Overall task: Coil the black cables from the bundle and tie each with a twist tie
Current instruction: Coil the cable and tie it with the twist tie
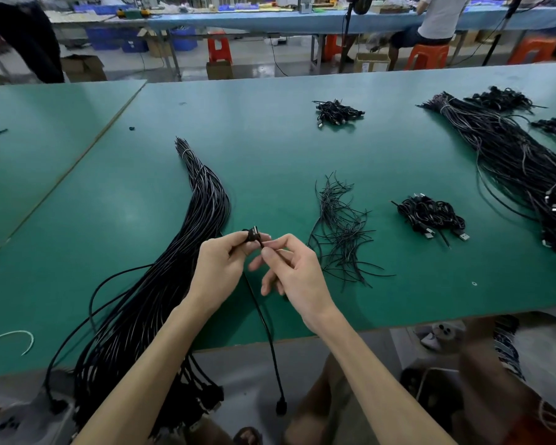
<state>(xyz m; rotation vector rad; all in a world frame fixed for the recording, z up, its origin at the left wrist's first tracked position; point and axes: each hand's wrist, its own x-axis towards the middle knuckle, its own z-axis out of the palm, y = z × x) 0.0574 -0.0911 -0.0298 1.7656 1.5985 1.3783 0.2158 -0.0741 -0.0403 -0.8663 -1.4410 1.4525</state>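
Note:
A long bundle of black cables (187, 239) lies on the green table (270, 149), bound near its far tip and hanging over the front edge. My left hand (220, 264) grips the plug end of a single black cable (264, 316) above the table. My right hand (289, 268) pinches the same cable just right of the plug. The rest of that cable hangs down past the table edge, its other plug dangling. A loose pile of black twist ties (341, 232) lies to the right of my hands.
Small heaps of coiled, tied cables lie at right (430, 216) and at the far centre (337, 112). A second big cable bundle (507, 155) sprawls along the right side. A white cord (13, 337) lies front left. A seated person (430, 24) works at a bench behind.

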